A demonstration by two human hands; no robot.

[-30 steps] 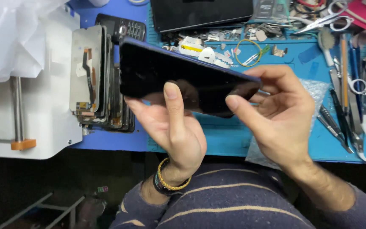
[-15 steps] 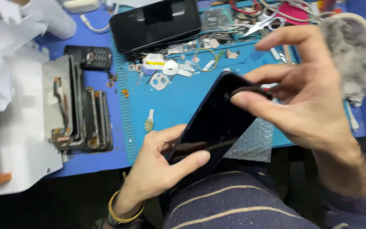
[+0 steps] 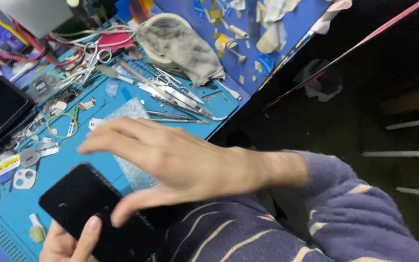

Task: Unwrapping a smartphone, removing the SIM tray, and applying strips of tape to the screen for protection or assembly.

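You wear a purple-blue knit sweater with thin cream stripes; its right sleeve (image 3: 350, 194) ends at your wrist, and both your hands are bare, without gloves.

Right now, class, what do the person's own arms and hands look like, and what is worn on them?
Both hands are bare, without gloves or visible rings. The right hand comes out of a long, soft knitted sleeve, purplish blue with pale cream stripes. Only part of the left hand shows at the lower edge, so its wrist cannot be seen.
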